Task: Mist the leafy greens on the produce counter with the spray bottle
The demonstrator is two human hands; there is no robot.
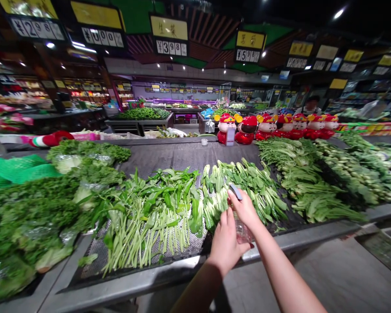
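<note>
Over the front edge of the vegetable stand, both my hands are closed around a clear spray bottle (243,232) with a grey head. My left hand (226,239) wraps the side of its transparent body. My right hand (245,208) grips higher up, where the grey head sticks out past the fingers; part of the bottle is hidden by both hands. Just beyond it lie short leafy greens with pale stems (217,198). To the left, long-stemmed leafy greens (150,217) are spread on a dark mesh mat (96,248).
Curly lettuce (35,208) is heaped at left beside green netting (22,167). More greens (308,182) lie at right. Red figurines (267,126) line the stand's back ledge. Price signs (169,34) hang overhead. A metal rail (130,284) runs along the front.
</note>
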